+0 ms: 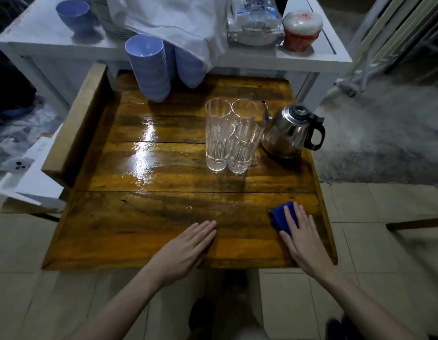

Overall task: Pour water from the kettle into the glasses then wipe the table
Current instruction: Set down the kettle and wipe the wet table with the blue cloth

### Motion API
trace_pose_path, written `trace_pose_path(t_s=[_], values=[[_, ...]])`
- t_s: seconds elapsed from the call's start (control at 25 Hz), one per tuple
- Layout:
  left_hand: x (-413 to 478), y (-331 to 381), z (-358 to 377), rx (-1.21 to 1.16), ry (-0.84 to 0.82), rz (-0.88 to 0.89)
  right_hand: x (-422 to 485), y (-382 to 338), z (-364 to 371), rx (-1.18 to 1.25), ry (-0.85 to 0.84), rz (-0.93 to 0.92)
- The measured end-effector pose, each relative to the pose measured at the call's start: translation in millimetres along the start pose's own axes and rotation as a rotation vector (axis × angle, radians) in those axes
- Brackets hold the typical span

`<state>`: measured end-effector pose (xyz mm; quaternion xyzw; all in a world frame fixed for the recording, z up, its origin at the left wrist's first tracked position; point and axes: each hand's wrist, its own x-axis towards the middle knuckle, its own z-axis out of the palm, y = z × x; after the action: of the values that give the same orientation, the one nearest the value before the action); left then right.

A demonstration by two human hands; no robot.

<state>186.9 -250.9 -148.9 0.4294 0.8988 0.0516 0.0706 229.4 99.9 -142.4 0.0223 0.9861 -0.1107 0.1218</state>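
Right hand (301, 233) lies flat, fingers straight, pressing a folded blue cloth (279, 216) onto the wooden table (129, 244) at lower right of the frame. It isn't gripping, just palm weight, which suits wiping. Left hand (188, 246) is also flat and relaxed, palm down near the bottom centre edge, holding nothing; prob. bracing the body or steadying the tabletop.

The stainless kettle (290, 131) stands upright at centre right, spout toward the tall ribbed glasses (227, 138), which cluster touching one another just beside it. That's tidy for pouring and keeps them clear of the cloth's path. Water level in the glasses: can't tell (clear glass, glare).

A wet sheen (144, 148) shows centre left, well apart from the cloth, so I'd judge the wiping stage is underway w/ most of the surface left. Stacked blue bowls (149, 67) sit at the table's upper edge.
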Motion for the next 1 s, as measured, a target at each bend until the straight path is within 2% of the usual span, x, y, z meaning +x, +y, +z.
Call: trace_pose_path(t_s=[0.2, 0.28, 0.48, 0.76, 1.0], values=[[-14, -36, 0, -0.172, 0.208, -0.466, 19, -19, -4, 0.074, -0.009, 0.148], [-20, -40, 3, -0.163, 0.219, -0.551, 31, -24, -1, 0.142, 0.042, 0.249], [-17, -40, 6, -0.151, 0.216, -0.558, 54, -24, 8, 0.086, 0.233, 0.335], [-17, -40, 7, -0.163, 0.244, -0.56, 80, -28, 11, 0.029, 0.367, 0.347], [-18, -39, 5, -0.156, 0.24, -0.562, 56, -83, 22, 0.022, 0.267, 0.059]])
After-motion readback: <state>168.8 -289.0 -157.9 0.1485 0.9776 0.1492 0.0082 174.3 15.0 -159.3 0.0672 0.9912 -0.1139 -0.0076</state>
